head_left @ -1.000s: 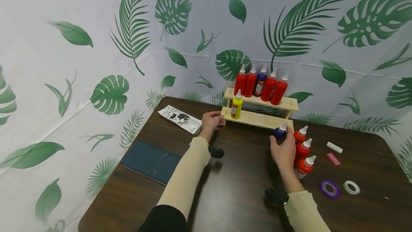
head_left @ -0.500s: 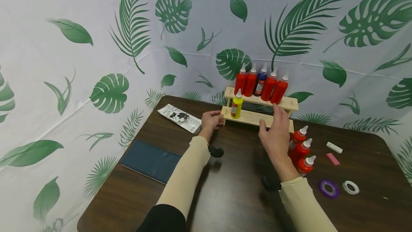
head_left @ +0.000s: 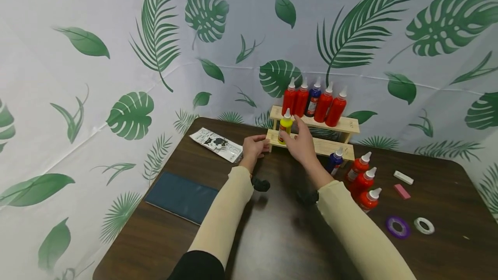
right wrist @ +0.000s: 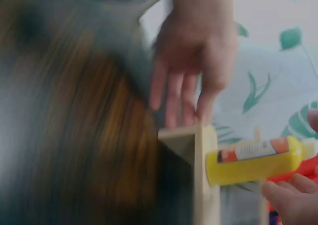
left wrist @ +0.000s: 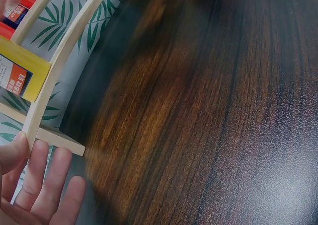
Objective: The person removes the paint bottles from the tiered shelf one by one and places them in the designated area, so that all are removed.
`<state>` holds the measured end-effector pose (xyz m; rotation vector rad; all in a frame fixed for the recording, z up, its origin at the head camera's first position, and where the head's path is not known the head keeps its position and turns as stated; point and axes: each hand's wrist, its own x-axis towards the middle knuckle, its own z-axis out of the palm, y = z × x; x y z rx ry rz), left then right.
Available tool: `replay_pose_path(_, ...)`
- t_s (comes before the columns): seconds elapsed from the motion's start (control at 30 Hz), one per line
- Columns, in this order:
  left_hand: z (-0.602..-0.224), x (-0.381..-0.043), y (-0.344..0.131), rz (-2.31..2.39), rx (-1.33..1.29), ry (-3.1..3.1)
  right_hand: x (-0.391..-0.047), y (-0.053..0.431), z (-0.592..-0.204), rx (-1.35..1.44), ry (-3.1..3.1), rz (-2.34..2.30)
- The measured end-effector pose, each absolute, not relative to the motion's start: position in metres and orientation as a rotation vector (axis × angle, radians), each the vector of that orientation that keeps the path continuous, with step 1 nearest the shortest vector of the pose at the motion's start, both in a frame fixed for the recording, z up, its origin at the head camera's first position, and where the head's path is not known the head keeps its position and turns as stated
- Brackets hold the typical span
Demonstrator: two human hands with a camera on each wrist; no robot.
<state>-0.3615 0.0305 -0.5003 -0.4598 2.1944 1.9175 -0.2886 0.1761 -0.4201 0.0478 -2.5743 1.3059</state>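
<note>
the yellow squeeze bottle is smooth plastic, the two-tier rack matt wood, the wood-grain tabletop glossy and finely pebbled.

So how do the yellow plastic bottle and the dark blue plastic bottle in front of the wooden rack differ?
The yellow plastic bottle stands on the lower tier of the two-tier wooden rack, while the dark blue plastic bottle stands on the brown wood-grain table. The right hand has its fingers at the yellow one; no hand is at the dark blue one. Both are upright, with white pointed caps.
</note>
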Motion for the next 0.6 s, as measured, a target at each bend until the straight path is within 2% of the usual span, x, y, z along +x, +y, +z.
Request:
replay_pose_path(0.1, -0.5, -0.361, 0.03, 1.916, -0.45, 2.19, -0.302, 0.175, -0.423, -0.014, -2.553, 1.5)
replay_pose_path(0.27, -0.499, -0.359, 0.031, 1.936, -0.424, 2.188, -0.312, 0.176, -0.43, -0.018, -2.591, 1.486)
replay_pose_path(0.6, -0.5, -0.359, 0.028, 1.935, -0.434, 2.185, -0.311, 0.172, -0.442, -0.101, -2.508, 1.425)
